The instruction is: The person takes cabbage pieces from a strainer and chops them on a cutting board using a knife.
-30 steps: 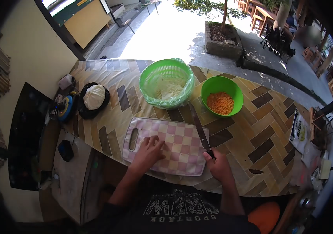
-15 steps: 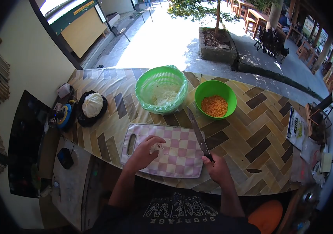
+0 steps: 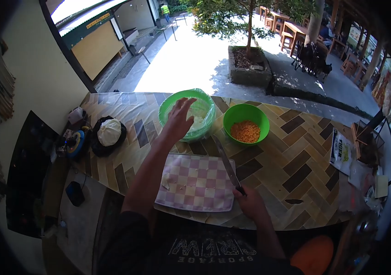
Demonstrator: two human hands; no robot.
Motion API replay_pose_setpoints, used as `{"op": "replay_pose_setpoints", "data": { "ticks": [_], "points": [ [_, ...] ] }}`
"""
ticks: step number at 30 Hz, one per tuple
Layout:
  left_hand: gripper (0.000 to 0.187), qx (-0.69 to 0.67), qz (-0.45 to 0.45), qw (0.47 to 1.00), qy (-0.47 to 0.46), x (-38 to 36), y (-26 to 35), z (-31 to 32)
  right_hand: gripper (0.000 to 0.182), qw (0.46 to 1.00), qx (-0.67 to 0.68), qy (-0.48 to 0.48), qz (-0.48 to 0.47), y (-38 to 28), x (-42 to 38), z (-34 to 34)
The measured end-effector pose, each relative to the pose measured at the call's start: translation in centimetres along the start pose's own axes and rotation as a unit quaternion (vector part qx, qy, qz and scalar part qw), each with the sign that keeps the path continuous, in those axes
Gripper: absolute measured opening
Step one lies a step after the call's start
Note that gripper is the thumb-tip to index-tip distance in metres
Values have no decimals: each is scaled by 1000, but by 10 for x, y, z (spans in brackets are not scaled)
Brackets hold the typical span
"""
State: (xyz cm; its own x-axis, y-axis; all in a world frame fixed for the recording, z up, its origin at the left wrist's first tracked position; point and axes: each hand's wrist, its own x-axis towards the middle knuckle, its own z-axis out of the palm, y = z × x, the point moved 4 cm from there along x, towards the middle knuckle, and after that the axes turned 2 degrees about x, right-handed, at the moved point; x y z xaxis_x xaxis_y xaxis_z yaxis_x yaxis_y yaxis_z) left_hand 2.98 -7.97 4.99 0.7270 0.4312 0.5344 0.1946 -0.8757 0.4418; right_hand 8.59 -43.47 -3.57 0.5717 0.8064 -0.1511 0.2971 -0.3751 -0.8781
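Observation:
My left hand [image 3: 179, 120] is raised over the near left side of a green basket [image 3: 212, 110] lined with a clear plastic bag. Its fingers are apart, and I see nothing held in them. White chopped or shredded food [image 3: 198, 122] lies inside the basket, partly covered by the hand. In my right hand [image 3: 249, 201] is the dark handle of a long knife [image 3: 226, 161], its blade pointing away from me. Beneath the blade is a pink-and-white checked cutting board [image 3: 199, 183] with small bits and a white piece [image 3: 165, 181] near its left edge.
A green bowl [image 3: 262, 120] of orange chopped food [image 3: 245, 131] stands right of the basket. To the left, a white bundle [image 3: 111, 132] sits in a black plastic bag [image 3: 96, 147]. A printed packet [image 3: 342, 151] lies at the table's right end.
My left hand has left the cutting board and moved forward over the basket. My right hand still grips the knife in nearly the same place.

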Motion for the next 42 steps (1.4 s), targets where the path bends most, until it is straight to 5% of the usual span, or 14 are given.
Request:
{"op": "replay_pose_setpoints", "data": {
  "ticks": [2,7,11,14,17,20,23,27,30,31,34,38,42],
  "points": [
    [54,96,21,995,-6,-21,7,4,44,1000,-1,2,12,1,-2,-2],
    [40,-83,-148,985,-31,-102,3,-34,44,998,-30,-7,63,1,-11,-6],
    [41,109,-212,963,-126,-201,-5,-57,43,997,-18,-22,74,0,-7,-1],
    [43,130,-277,929,-207,-252,-3,-46,43,997,-27,-38,64,3,0,7],
    [42,93,-294,938,-159,-261,-2,-36,44,997,-20,-47,57,-2,0,17],
    [39,234,-163,956,-63,-244,16,-40,44,997,-30,-58,48,-7,6,19],
    [34,-77,-292,940,-159,-237,8,-17,44,996,-33,-62,49,-7,7,24],
    [35,-181,-286,910,-240,-211,37,0,43,998,-17,-45,42,-14,5,28],
    [36,-75,-245,940,-225,-203,31,16,40,997,-27,-50,47,-2,-3,35],
    [36,3,-121,980,-157,-201,30,16,40,997,-35,-54,51,2,-8,39],
    [35,-55,-99,988,-107,-191,19,12,36,994,-76,-33,66,3,-26,51],
    [27,-59,5,974,-217,-180,27,17,31,989,-116,-5,92,-28,-46,69],
    [18,-150,-56,954,-254,-192,9,34,28,979,-180,24,92,-51,-56,95]
  ]
}}
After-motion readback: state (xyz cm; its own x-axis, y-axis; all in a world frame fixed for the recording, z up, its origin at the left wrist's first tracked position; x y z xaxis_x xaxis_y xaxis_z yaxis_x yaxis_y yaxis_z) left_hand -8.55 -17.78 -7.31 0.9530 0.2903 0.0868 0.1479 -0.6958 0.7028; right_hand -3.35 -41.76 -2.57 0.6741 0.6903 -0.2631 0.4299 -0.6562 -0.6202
